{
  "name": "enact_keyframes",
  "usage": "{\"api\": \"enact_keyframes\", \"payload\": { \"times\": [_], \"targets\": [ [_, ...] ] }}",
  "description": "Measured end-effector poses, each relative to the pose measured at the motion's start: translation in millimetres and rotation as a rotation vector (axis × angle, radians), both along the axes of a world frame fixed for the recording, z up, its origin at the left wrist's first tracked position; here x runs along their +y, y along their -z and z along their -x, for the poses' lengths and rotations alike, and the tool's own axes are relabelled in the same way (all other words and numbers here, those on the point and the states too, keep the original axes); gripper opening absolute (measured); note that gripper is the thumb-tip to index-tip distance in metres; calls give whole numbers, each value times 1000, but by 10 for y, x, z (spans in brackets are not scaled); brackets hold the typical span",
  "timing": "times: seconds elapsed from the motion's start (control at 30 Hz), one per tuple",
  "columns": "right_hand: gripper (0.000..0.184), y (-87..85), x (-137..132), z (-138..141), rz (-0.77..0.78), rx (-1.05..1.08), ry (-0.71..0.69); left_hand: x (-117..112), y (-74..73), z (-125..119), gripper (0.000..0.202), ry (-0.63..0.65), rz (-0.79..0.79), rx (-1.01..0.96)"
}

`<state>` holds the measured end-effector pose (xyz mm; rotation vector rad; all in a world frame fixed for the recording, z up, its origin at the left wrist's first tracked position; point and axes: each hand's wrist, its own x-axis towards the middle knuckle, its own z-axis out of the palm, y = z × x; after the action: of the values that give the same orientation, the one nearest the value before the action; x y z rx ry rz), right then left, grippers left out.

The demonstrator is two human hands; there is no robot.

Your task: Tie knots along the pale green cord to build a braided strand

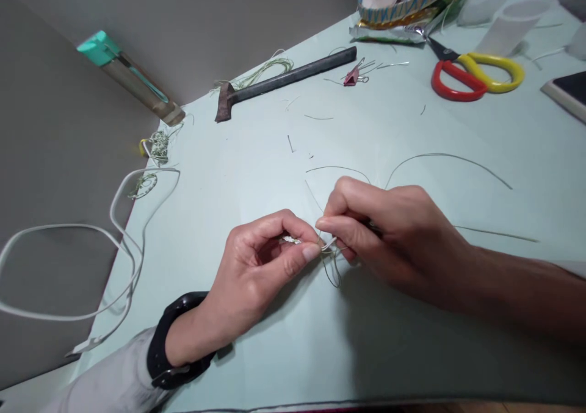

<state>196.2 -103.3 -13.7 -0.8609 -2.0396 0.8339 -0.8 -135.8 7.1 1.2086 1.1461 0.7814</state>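
My left hand point(263, 263) is closed, thumb and forefinger pinching a small piece of white cord point(328, 244); a white braided-looking bit shows inside its curled fingers. My right hand point(394, 236) meets it from the right, closed, with thumb and forefinger pressed on a thin dark-green thread point(337, 283). Part of that thread hangs in a small loop below the fingertips. Other thin strands stick out above and to the right of my right hand. The fingers hide most of the join between cord and thread.
A hammer point(293, 77) lies at the back, beside a green thread coil point(270, 68) and a pink binder clip point(352, 76). Scissors point(462, 83), a basket point(412, 1) and a phone-like device point(567, 93) sit back right. A white cable point(132, 248) loops over the left edge.
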Motion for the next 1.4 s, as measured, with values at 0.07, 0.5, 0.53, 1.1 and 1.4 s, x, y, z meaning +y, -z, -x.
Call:
{"api": "enact_keyframes", "payload": {
  "times": [0.07,0.5,0.53,1.1,1.4],
  "targets": [
    [23,-43,48,0,155,16,-51,-3,21,11,17,2,38,-44],
    [13,-68,147,-94,-353,-319,310,45,-42,-40,17,-109,203,-206],
    [17,-84,122,-98,-438,-343,304,49,-38,-39,17,-122,204,-219],
    [25,-22,-123,-4,-64,-324,-279,3,-2,-53,20,-70,168,-108],
    [29,78,-213,21,-49,-167,-343,-62,-14,-100,19,-100,95,15]
  ]
}}
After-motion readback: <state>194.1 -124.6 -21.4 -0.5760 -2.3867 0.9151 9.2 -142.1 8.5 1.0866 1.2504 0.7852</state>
